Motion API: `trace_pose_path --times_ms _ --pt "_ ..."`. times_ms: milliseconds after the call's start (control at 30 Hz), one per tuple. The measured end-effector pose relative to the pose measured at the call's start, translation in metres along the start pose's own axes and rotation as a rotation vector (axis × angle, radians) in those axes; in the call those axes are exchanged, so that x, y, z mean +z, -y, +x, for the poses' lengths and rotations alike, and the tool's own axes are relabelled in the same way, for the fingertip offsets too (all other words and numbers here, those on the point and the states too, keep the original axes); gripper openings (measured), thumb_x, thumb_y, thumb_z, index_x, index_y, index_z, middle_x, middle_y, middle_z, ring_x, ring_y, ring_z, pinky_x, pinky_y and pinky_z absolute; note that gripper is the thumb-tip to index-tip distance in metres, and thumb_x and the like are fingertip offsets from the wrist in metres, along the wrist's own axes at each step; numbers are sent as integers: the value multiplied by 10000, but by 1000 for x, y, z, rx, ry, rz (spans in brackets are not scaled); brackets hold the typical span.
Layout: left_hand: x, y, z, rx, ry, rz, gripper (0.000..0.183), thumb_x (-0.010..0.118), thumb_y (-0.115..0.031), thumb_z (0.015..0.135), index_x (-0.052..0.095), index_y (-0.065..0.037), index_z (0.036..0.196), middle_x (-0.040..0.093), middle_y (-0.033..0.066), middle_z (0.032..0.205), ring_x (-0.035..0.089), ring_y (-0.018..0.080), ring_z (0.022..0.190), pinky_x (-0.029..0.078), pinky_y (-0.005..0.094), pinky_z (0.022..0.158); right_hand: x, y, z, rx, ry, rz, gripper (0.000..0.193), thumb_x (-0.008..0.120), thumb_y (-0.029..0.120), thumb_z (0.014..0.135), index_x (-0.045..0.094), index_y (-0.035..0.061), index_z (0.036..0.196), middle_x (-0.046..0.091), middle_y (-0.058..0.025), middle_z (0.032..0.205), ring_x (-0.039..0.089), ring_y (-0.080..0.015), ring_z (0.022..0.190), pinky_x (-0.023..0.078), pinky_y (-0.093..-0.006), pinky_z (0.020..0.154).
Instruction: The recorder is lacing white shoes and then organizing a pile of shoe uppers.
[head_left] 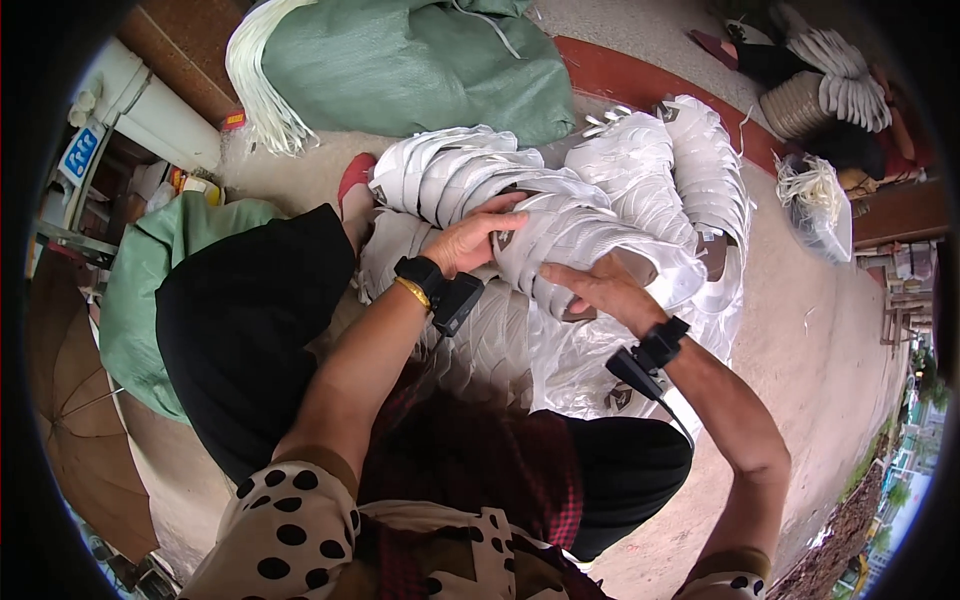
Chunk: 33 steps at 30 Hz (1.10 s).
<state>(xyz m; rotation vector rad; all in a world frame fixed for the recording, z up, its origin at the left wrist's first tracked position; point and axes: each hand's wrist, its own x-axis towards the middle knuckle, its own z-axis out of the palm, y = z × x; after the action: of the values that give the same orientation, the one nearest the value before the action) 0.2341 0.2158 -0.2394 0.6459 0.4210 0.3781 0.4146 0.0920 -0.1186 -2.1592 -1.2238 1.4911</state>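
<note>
A nested stack of white shoe uppers [590, 235] lies across my hands, on top of other stacks in front of me. My left hand [472, 238] is closed around the stack's left end, its thumb on top and the other fingertips partly hidden. At the near right end, my right hand [608, 292] grips the stack, with some fingers hidden by the uppers. Just behind lies another row of white uppers [440, 170]. Two more stacks, one of white uppers [630, 165] and one farther right [712, 165], lean away from me. Below my hands, more uppers [490, 335] are piled.
Large green sacks stand at the back [410, 70] and by my left knee [150, 300]. White cords [265, 80] spill from the back one. A bag of pale strips [815, 205] rests on the right. Another person [860, 150] sits at the far right beside stacked uppers.
</note>
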Motion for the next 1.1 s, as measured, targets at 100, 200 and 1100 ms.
trace_pose_path --times_ms 100,200,1100 --pt "-20 -1 0 83 -277 217 717 697 -288 922 376 -13 1501 497 129 1447 489 247 1308 398 415 1093 35 -1 46 -76 -90 106 615 786 433 813 671 -155 951 696 -156 794 642 -149 545 546 -286 564" --pt "-17 -9 -1 82 -465 605 751 681 -402 916 397 -24 1500 538 188 1402 571 286 1219 496 412 984 49 -13 74 -130 -95 169 587 791 409 818 671 -152 946 692 -144 749 632 -147 520 543 -296 548" --pt "-19 -19 3 -122 -430 168 629 236 -514 1074 558 -34 1322 658 146 1277 629 246 1181 449 336 935 -72 -256 -69 376 93 18 322 665 349 912 741 37 944 751 -98 816 731 -174 705 562 -283 601"
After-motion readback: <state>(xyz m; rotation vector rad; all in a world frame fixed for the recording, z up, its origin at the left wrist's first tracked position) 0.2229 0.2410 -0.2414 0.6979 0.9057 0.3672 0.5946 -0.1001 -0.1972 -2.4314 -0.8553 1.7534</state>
